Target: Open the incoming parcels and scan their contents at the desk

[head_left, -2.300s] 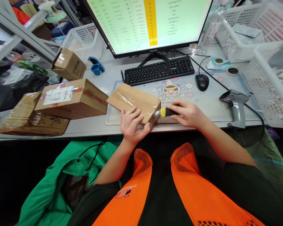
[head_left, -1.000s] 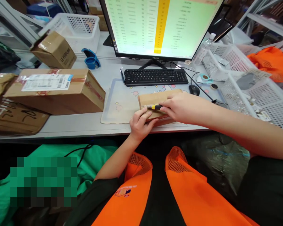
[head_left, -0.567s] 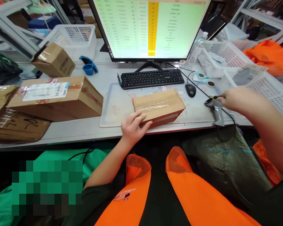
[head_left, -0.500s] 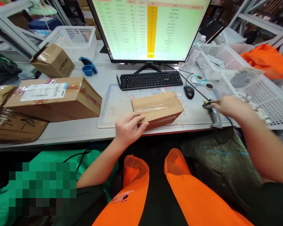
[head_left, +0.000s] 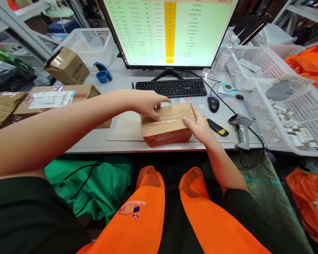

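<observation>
A small brown cardboard box (head_left: 166, 128), with clear tape along its top, rests slightly tilted at the desk's front edge. My left hand (head_left: 149, 102) comes over its far left corner, the thumb pressed on the top and the index finger stretched out; some fingertips are hidden. At the box's right end, my right hand (head_left: 200, 125) grips it, thumb on top and fingers round the far side. Just right of that hand lies a black and yellow box cutter (head_left: 216, 127). Farther right is a grey barcode scanner (head_left: 242, 128) with its cable.
Behind the box are a keyboard (head_left: 172, 87), a mouse (head_left: 213, 104) and a monitor (head_left: 169, 35). White baskets (head_left: 262, 100) stand at the right. A labelled carton (head_left: 92, 92), a perfume carton (head_left: 69, 67) and a blue cup (head_left: 104, 76) are at the left.
My right hand has left the scanner area and taken the box's right end; the box cutter now lies on the mat. My left hand has moved from the box's near side to its far left top.
</observation>
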Demonstrator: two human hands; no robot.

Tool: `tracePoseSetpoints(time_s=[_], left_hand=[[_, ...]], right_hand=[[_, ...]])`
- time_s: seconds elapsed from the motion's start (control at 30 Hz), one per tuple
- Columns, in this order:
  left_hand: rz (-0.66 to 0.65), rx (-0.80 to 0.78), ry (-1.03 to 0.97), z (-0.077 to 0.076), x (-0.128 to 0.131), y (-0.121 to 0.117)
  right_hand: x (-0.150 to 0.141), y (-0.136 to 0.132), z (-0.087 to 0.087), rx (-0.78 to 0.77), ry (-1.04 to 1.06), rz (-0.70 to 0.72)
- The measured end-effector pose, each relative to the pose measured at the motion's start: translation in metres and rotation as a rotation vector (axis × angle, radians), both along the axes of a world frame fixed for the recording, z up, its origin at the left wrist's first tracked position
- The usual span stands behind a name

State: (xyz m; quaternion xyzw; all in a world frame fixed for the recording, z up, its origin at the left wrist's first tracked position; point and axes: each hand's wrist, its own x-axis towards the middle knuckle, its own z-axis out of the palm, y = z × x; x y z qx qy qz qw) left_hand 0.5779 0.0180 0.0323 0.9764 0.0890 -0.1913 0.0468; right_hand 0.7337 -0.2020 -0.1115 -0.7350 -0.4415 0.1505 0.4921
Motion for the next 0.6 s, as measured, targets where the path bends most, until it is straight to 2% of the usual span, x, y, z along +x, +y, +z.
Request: tracePoseSetpoints(time_s=[0.13, 0.3, 0.47, 0.6], left_hand=[[-0.024, 0.140, 0.028, 0.002, 0.007, -0.019], [-0.095, 0.252, 0.028, -0.008, 0.001, -0.038], [-0.194, 0.287, -0.018, -0.017, -0.015, -0.037], [-0.221, 0.277, 0.001, -0.014, -0.014, -0.035]], right_hand=[[-0.010, 0.001, -0.008, 0.072, 0.092, 0.010], [-0.012, -0.001, -0.014, 0.101, 0.090, -0.035], [-0.017, -0.004, -0.007, 0.106, 0.028, -0.077], [-0.018, -0.005, -0.002, 0.106, -0.002, -0.067]])
